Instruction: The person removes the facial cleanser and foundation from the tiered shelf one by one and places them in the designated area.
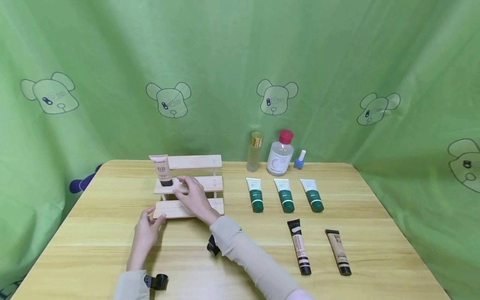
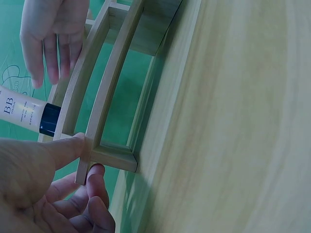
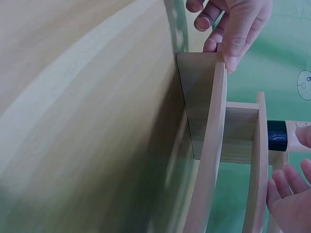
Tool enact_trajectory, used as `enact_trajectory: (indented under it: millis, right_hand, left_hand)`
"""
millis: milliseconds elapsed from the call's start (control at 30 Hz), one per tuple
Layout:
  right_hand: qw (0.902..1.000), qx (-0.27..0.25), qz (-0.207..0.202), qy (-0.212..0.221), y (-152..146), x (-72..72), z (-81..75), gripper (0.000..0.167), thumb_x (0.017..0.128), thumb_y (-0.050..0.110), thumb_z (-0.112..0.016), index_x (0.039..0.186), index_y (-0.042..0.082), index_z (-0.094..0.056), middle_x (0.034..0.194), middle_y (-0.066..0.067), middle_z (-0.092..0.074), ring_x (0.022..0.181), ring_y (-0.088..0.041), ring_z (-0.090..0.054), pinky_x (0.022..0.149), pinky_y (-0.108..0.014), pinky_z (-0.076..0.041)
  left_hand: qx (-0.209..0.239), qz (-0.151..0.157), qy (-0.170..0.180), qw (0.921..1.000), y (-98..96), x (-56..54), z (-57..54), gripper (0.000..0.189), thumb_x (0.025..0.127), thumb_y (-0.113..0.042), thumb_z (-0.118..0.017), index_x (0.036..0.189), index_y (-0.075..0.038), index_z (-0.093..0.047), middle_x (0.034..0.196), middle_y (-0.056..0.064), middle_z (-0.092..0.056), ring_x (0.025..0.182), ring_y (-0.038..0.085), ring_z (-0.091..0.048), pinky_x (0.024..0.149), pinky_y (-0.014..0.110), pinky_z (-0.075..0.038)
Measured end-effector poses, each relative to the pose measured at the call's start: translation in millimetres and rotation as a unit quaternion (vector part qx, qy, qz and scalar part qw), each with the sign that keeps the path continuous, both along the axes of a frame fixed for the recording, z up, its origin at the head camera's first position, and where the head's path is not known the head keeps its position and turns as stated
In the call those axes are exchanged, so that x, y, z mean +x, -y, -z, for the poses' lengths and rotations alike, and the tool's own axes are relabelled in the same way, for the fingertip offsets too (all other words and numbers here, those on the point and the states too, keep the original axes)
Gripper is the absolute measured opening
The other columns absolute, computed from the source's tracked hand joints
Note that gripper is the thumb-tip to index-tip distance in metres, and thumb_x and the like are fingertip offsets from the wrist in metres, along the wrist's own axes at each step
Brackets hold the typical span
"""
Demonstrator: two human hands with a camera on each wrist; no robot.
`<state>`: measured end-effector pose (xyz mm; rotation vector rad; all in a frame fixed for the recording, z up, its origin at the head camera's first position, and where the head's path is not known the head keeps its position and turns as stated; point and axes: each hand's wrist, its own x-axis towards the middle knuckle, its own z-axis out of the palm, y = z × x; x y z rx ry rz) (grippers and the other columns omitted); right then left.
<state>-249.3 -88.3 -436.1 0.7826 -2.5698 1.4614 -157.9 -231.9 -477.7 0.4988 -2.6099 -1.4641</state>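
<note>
A BB cream tube (image 1: pixel 161 170) stands upright on its black cap, at the left end of the middle tier of a three-tier wooden display rack (image 1: pixel 202 161). My left hand (image 1: pixel 145 229) pinches the left end of the rack's lowest board, thumb on top and fingertips underneath, as the left wrist view shows. Just right of the tube, my right hand (image 1: pixel 196 201) hovers over the rack with fingers loosely bent and nothing in them. In the right wrist view the thumb of that hand overlaps the tube (image 3: pixel 291 136).
Right of the rack lie three green-and-white tubes (image 1: pixel 256 196) in a row. Behind them stand a gold-collared bottle (image 1: pixel 253 154), a red-capped bottle (image 1: pixel 279 156) and a blue nail polish bottle (image 1: pixel 299 161). Nearer lie a pink-and-black tube (image 1: pixel 299 248) and a beige tube (image 1: pixel 338 252).
</note>
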Motion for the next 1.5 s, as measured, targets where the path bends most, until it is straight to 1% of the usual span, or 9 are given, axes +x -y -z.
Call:
enact_trajectory:
  millis: [167,300,400,567,767,967,1167,1333,1500]
  right_hand:
    - [0.9999,0.006,-0.003,0.009,11,-7.9,-2.0,0.043,0.09,0.017,-0.066,0.129,0.002,-0.053,0.123,-0.011,-0.059,0.108,-0.022,-0.058,0.093,-0.026,-0.046]
    - [0.9995,0.027,0.002,0.012,16,-12.2,-6.1,0.045,0.09,0.018,-0.066,0.13,0.004,-0.052,0.123,-0.011,-0.059,0.107,-0.022,-0.058,0.093,-0.028,-0.046]
    - [0.9989,0.044,0.009,0.017,20,-14.7,-10.2,0.045,0.09,0.018,-0.066,0.131,0.005,-0.051,0.123,-0.012,-0.059,0.109,-0.022,-0.058,0.093,-0.028,-0.046]
    - [0.9983,0.054,0.005,0.019,25,-19.6,-17.2,0.045,0.091,0.017,-0.065,0.132,0.004,-0.05,0.123,-0.013,-0.059,0.111,-0.022,-0.057,0.094,-0.027,-0.046]
    - [0.9969,0.069,-0.004,0.039,26,-24.5,-21.8,0.045,0.09,0.016,-0.066,0.131,0.005,-0.05,0.12,-0.01,-0.06,0.106,-0.019,-0.057,0.091,-0.024,-0.047]
    - [0.9962,0.058,-0.029,0.058,29,-28.2,-24.2,0.044,0.092,0.013,-0.063,0.132,0.004,-0.048,0.118,-0.01,-0.062,0.104,-0.018,-0.06,0.088,-0.022,-0.048]
    - [0.9967,0.054,-0.033,0.052,32,-30.2,-22.6,0.035,0.093,0.009,-0.06,0.126,0.003,-0.052,0.115,-0.011,-0.064,0.101,-0.018,-0.062,0.087,-0.019,-0.048]
    - [0.9975,0.038,-0.028,0.052,31,-28.4,-19.3,0.031,0.092,0.009,-0.062,0.121,0.002,-0.055,0.11,-0.011,-0.065,0.096,-0.017,-0.062,0.083,-0.016,-0.048]
    - [0.9978,0.01,-0.037,0.053,25,-24.1,-18.6,0.031,0.092,0.009,-0.062,0.121,0.002,-0.055,0.11,-0.012,-0.065,0.098,-0.019,-0.063,0.085,-0.018,-0.048]
  left_hand:
    - [0.003,0.004,-0.001,1.0,-0.2,0.3,-0.3,0.056,0.097,-0.022,-0.056,0.139,0.008,-0.034,0.106,0.029,-0.058,0.083,0.031,-0.059,0.066,0.031,-0.047]
    - [0.011,0.012,0.0,0.9999,-1.5,-0.5,-0.2,0.058,0.097,-0.024,-0.055,0.139,0.008,-0.032,0.108,0.03,-0.058,0.086,0.032,-0.06,0.067,0.033,-0.049]
    - [0.008,0.009,0.003,0.9999,-1.6,-1.2,0.3,0.057,0.097,-0.024,-0.055,0.14,0.007,-0.033,0.108,0.028,-0.059,0.087,0.032,-0.06,0.068,0.032,-0.049]
    - [0.01,0.006,0.002,0.9999,-1.3,-2.5,-0.9,0.058,0.097,-0.024,-0.055,0.14,0.006,-0.032,0.106,0.027,-0.059,0.082,0.028,-0.059,0.064,0.028,-0.047]
    - [0.01,0.009,0.005,0.9999,-2.0,-2.5,-2.2,0.059,0.097,-0.025,-0.056,0.14,0.007,-0.032,0.104,0.024,-0.057,0.076,0.023,-0.057,0.062,0.028,-0.046]
    - [0.005,0.002,0.005,1.0,-1.7,-2.0,-1.2,0.057,0.097,-0.025,-0.056,0.14,0.006,-0.034,0.104,0.024,-0.056,0.075,0.022,-0.055,0.062,0.028,-0.045]
    - [0.01,-0.001,0.005,0.9999,-1.2,-2.2,-0.7,0.057,0.097,-0.024,-0.056,0.14,0.006,-0.033,0.105,0.025,-0.057,0.076,0.023,-0.057,0.062,0.028,-0.046]
    - [0.017,0.001,0.003,0.9998,-1.2,-1.7,0.2,0.057,0.097,-0.022,-0.056,0.14,0.006,-0.033,0.106,0.027,-0.058,0.079,0.026,-0.059,0.063,0.028,-0.046]
    - [0.016,0.003,0.004,0.9999,0.3,-0.7,1.1,0.056,0.097,-0.022,-0.055,0.141,0.005,-0.032,0.106,0.026,-0.059,0.078,0.025,-0.059,0.063,0.028,-0.047]
